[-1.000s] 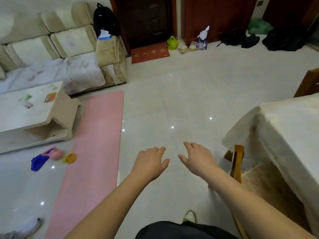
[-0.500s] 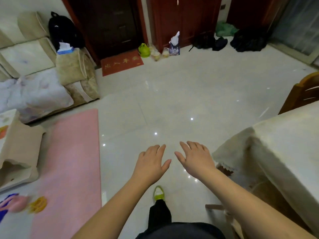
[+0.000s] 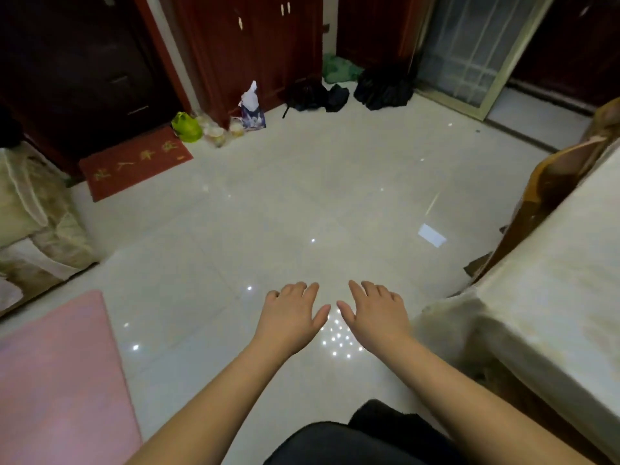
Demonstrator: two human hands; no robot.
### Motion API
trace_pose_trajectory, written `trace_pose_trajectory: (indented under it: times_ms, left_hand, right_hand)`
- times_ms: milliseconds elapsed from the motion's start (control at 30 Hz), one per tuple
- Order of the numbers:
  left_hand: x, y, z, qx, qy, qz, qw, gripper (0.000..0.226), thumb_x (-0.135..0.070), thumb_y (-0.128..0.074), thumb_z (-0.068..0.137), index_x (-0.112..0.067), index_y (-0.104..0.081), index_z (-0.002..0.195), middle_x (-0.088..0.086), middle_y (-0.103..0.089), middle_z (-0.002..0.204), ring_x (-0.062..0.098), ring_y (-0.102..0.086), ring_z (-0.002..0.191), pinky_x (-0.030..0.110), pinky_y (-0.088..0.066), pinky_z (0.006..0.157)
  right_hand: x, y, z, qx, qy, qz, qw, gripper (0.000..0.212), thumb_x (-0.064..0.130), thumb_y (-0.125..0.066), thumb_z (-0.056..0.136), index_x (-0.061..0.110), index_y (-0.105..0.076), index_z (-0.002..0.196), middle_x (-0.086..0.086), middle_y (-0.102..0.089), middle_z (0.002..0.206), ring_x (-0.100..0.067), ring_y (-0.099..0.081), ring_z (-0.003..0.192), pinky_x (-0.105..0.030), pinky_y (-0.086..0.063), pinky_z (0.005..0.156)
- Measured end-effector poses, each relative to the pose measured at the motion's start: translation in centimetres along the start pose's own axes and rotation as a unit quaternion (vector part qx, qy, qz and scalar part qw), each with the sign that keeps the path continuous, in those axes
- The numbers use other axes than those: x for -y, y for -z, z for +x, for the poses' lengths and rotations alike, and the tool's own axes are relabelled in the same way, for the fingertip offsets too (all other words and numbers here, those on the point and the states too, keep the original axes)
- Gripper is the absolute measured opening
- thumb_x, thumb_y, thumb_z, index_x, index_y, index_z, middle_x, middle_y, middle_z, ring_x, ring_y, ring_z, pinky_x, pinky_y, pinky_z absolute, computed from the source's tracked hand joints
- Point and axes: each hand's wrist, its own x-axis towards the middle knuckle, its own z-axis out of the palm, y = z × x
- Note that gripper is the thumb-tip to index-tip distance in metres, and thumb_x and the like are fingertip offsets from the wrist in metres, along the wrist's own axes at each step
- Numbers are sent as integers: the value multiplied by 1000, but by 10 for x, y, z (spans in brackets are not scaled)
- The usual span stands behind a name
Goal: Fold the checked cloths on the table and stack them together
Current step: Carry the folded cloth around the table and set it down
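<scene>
Left hand [image 3: 292, 315] and right hand [image 3: 375, 313] outstretched palms-down above tiled floor [image 3: 268, 213], fingers [image 3: 355, 288] relaxed, holding nothing, covered tabletop [image 3: 553, 280] at right.

I note table [image 3: 550, 317] at right, mat [image 3: 57, 380] at left, doormat [image 3: 134, 162] ahead-left; both hands [image 3: 292, 317] [image 3: 375, 313] between them.

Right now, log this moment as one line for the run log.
stage: approach | left hand: open, empty | right hand: open, empty | covered table: at right | checked cloths: not in view

A red doormat [image 3: 136, 162] before the dark door carries a row of gold characters, too blurred to read.
</scene>
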Motion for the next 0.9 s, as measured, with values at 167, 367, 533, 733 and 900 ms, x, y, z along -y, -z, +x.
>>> trace_pose_trajectory:
  times_ms: [167,367,533,733,900]
  left_hand:
    - [2,19,86,2,-35,-8,999,60,-57,-23,98,-24,-30,148,-1,-43,146,19,-40,132,39,-32,103]
    - [-3,57,207,5,-60,-10,998,59,-55,-23,99,-24,-31,147,-2,-45,144,19,-42,131,39,-34,102]
    - [-22,96,300,-3,-86,13,996,58,-56,-24,98,-24,-34,146,-2,-47,142,19,-44,129,38,-36,100]
    - [-47,126,402,-13,-139,21,990,60,-59,-26,96,-26,-32,146,-3,-47,142,20,-45,128,40,-37,100]
    - [-55,137,502,-29,-190,28,981,65,-61,-25,93,-26,-31,147,-3,-47,142,18,-42,130,39,-37,99]
  right_hand:
    - [-23,21,58,-18,-35,2,999,61,55,-19,99,22,-26,150,-4,-38,151,-24,-35,138,-39,-26,110]
    - [-75,53,148,-39,-79,31,996,61,56,-15,99,24,-26,150,-1,-36,151,-22,-33,138,-37,-25,110]
    - [-120,97,227,-64,-108,52,991,59,55,-21,99,23,-27,150,-3,-37,151,-23,-33,138,-37,-24,110]
    - [-168,137,304,-73,-145,53,985,63,56,-21,99,23,-17,153,-5,-33,153,-25,-32,138,-38,-25,110]
    - [-203,156,373,-91,-178,39,979,63,56,-22,99,21,-25,151,-6,-39,149,-26,-34,137,-40,-26,109]
